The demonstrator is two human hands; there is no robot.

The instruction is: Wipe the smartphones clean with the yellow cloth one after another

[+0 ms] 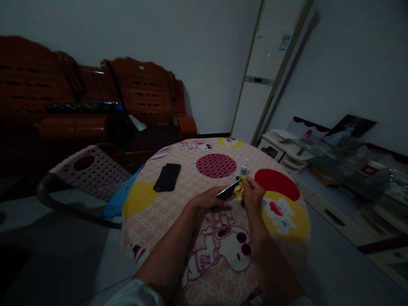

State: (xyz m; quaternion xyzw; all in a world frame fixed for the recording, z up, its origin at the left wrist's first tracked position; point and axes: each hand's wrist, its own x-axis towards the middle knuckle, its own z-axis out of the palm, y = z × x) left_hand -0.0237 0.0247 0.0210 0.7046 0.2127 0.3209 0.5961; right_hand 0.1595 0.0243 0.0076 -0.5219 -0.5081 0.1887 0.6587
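My left hand [210, 198] is closed on a dark smartphone [227, 192], which it holds tilted above the table. A yellow cloth [239, 191] is bunched in the fingers of my right hand [253, 193], pressed against the phone's far end. Just beyond that hand stands a small white bottle [244, 167] with a blue label, upright on the tablecloth. To the left, a black flat phone-like object [167, 177] lies on the cloth, with what may be a second one under it. Something dark beneath my right hand is too hidden to name.
A patterned cloth covers the round table [181, 208]. A woven chair [92, 172] with a blue cushion stands at the left, wooden seats [142, 91] behind it. At the right are a glass-topped cabinet [331, 212] with items on it and a tall white air conditioner [263, 72].
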